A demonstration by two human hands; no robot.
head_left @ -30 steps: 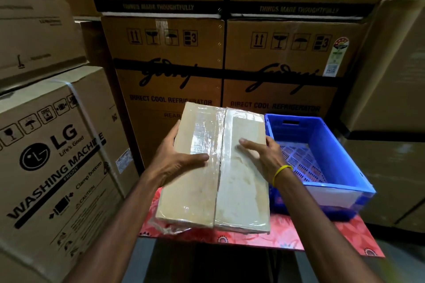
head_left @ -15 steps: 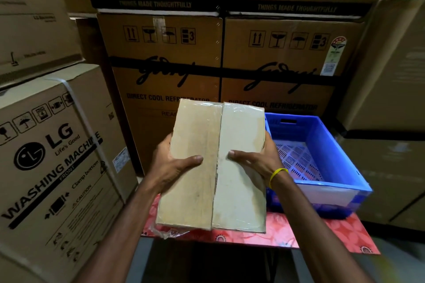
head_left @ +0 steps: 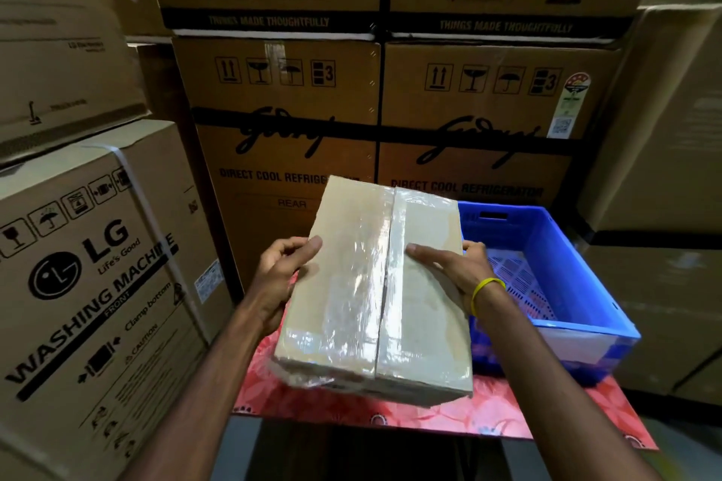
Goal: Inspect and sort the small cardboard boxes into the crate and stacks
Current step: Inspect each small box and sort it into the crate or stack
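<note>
A small cardboard box (head_left: 371,297), taped down its middle seam with shiny clear tape, is held up in front of me above a table. My left hand (head_left: 279,273) grips its left edge, thumb on the top face. My right hand (head_left: 453,269), with a yellow band on the wrist, grips the right edge, thumb lying across the top. A blue plastic crate (head_left: 566,277) with a perforated floor stands just right of the box; what shows of its inside holds nothing.
A red floral cloth covers the table (head_left: 508,414) under the box and crate. Large appliance cartons wall me in: an LG washing machine carton (head_left: 90,305) at left, refrigerator cartons (head_left: 469,137) behind, plain cartons (head_left: 664,168) at right.
The box has tilted flatter, its top face turned more towards me, and shifted slightly right. My left thumb moved from the middle of the top face out to the left edge.
</note>
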